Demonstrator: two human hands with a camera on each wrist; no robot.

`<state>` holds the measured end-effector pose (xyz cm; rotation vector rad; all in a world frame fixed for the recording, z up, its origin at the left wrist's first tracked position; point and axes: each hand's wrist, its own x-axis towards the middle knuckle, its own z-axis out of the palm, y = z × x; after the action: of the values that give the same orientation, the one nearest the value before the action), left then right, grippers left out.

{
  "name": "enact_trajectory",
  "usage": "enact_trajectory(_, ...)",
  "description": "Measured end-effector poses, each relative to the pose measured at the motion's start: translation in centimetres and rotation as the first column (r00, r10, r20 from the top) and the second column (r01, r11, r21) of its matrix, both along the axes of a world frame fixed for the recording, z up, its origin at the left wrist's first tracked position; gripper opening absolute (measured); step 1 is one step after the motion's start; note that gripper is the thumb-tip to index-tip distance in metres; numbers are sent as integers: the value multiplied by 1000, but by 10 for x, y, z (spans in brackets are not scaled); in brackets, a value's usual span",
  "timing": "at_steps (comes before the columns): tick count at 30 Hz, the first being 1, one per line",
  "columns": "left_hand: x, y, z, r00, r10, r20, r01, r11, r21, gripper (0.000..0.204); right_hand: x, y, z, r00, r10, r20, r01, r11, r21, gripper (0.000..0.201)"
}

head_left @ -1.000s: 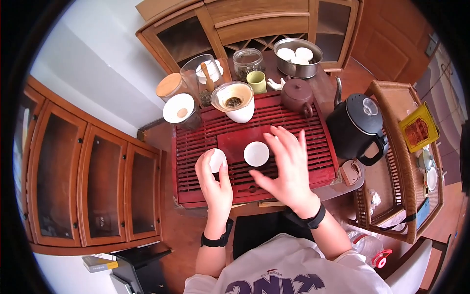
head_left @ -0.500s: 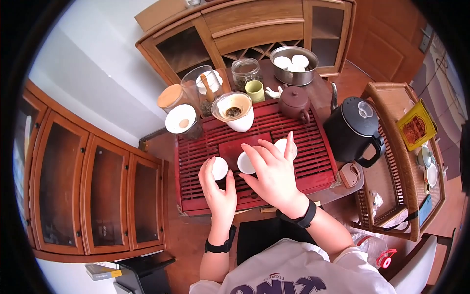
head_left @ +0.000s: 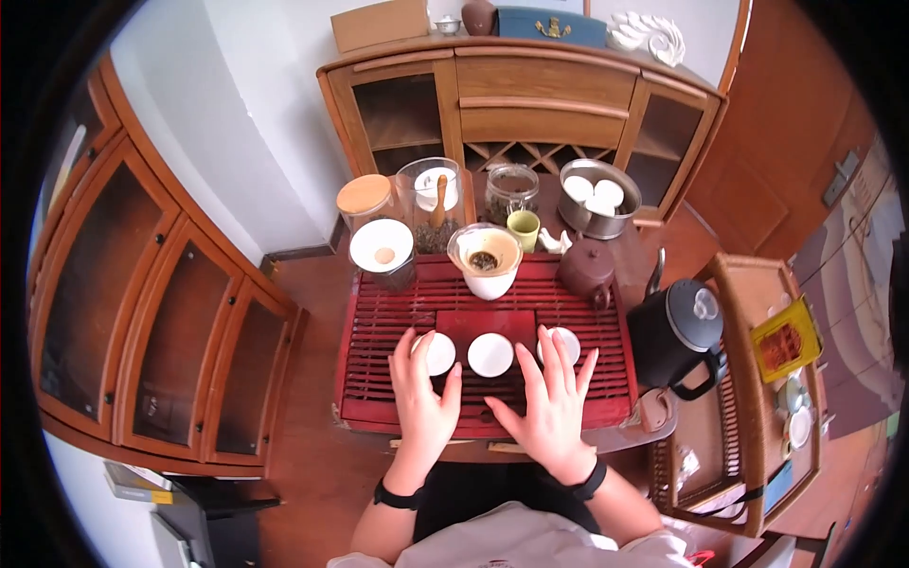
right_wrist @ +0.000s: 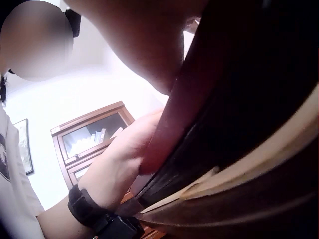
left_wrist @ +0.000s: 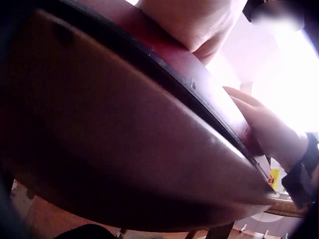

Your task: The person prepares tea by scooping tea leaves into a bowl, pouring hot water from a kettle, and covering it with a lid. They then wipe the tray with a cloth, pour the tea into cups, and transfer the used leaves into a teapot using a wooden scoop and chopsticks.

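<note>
Three small white cups stand in a row on the red slatted tray (head_left: 606, 379) in the head view. My left hand (head_left: 423, 407) has its fingers along the left side of the left cup (head_left: 436, 354) and its thumb at the right side. The middle cup (head_left: 490, 355) stands between my hands, touched by neither. My right hand (head_left: 551, 417) is spread, fingers fairly straight, over the right cup (head_left: 568, 344) and partly covering it; contact is unclear. Both wrist views show parts of hands at the tray edge, with no cups visible.
Behind the cups are a white vessel with a strainer (head_left: 490, 282), a brown teapot (head_left: 587, 268), glass jars (head_left: 511, 189), a green cup (head_left: 523, 225) and a metal bowl (head_left: 606, 221). A black kettle (head_left: 677, 327) stands right of the tray, beside a wicker cart (head_left: 724, 511).
The middle cup has moved left, nearer the left cup. My right hand has gone over it, then back right to the right cup. My left hand has stayed around the left cup. The head view has shifted.
</note>
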<state>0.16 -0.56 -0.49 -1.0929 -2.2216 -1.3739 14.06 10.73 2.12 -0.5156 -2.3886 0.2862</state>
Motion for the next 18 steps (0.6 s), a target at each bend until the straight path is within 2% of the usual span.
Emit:
enact_trajectory(3, 4, 0, 7, 1000, 17, 8, -17, 1000, -4, 59, 15, 17, -6, 996, -93, -13, 92, 995, -31, 84)
enact_trajectory(5, 4, -2, 3, 999, 15, 44, -12, 998, -64, 62, 21, 27, -1, 986, -160, 34, 163, 983, -87, 83)
enact_trajectory(8, 4, -3, 2, 999, 8, 53, -4, 997, -76, 63, 20, 31, -8, 989, -144, 27, 147, 968, -202, 79)
enact_trajectory(11, 7, -1, 11, 999, 33, 26, -32, 999, -8, 63, 17, 26, -7, 987, -147, 71, 156, 977, -147, 81)
enact_trajectory(15, 6, -4, 10, 999, -2, 41, 6, 996, -93, 62, 16, 27, -8, 984, -164, 75, 174, 971, -162, 80)
enact_trajectory(18, 7, -3, 7, 1000, 13, 25, -12, 998, -63, 62, 15, 26, -8, 984, -160, 83, 171, 974, -149, 80)
